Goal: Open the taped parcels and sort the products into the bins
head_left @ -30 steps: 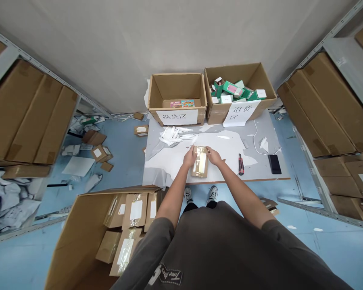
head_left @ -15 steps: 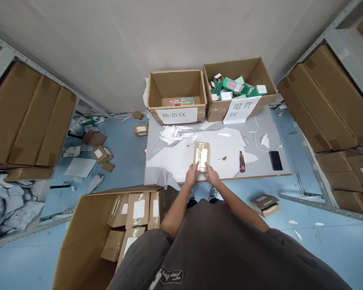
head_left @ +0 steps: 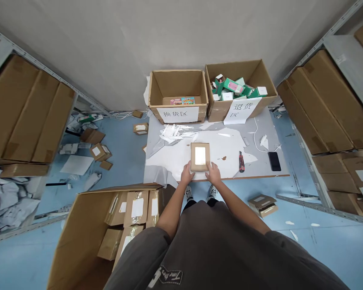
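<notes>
A small cardboard box [head_left: 200, 166] with a blank-looking white label lies near the front edge of the table, between my hands. My left hand [head_left: 187, 174] grips its lower left corner, thumb near the front edge and fingers along the side. At the lower right corner, my right hand [head_left: 213, 174] holds it in the same way. To the right, a red and black utility knife [head_left: 241, 162] rests on the white-covered tabletop [head_left: 169, 159]. The underside of the box is hidden.
Behind stand two open cartons with handwritten signs: one [head_left: 178, 105] with colourful small packs, another [head_left: 213, 117] with green-white boxes. White paper strips [head_left: 174, 133] and a phone [head_left: 274, 161] lie on the table. A large carton [head_left: 78, 225] of parcels stands at lower left; loaded shelves flank both sides.
The small box has been turned, so a wider face with a plain white label now shows instead of the shiny taped face. My hands have moved slightly apart around it.
</notes>
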{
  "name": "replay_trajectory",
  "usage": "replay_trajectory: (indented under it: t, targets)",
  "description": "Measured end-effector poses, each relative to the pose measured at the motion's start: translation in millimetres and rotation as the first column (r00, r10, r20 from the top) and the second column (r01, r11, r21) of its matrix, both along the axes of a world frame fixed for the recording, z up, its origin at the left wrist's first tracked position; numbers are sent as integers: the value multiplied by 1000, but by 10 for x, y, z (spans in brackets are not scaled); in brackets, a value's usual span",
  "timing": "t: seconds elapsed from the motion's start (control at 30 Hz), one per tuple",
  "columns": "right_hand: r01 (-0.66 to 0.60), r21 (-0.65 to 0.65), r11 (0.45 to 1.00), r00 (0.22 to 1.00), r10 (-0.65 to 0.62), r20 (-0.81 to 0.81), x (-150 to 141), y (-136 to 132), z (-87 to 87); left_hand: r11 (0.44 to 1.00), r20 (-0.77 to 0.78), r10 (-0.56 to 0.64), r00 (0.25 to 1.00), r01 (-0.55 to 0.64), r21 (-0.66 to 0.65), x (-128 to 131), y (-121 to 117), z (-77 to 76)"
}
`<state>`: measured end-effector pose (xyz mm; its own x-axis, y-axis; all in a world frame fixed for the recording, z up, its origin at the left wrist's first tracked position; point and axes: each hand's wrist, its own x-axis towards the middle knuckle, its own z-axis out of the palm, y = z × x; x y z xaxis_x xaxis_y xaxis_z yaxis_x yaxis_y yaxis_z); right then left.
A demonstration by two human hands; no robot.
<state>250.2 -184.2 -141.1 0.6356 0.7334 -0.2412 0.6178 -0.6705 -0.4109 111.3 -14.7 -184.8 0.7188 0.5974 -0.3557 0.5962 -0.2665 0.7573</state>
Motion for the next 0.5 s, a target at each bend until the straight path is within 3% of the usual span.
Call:
replay_trajectory:
  t: [0.1,0.23,0.4,0.5]
  targets:
    - [32,-12,999,996,-33,-86,79,-121,-107,987,-45,-124,991,128,98,73,-48,65]
    - [25,13,1000,995,-24,-93,121,-31,-101,990,-39,-61,997,66,127,212,-111,93]
    - [-117,140,983,985,97,143,93,106,97,997,202,23,979,-8,-72,247,-35,-12]
    - [-270,151,951,958,249,142,14,156,166,988,132,59,989,-39,-149,225,16,-76]
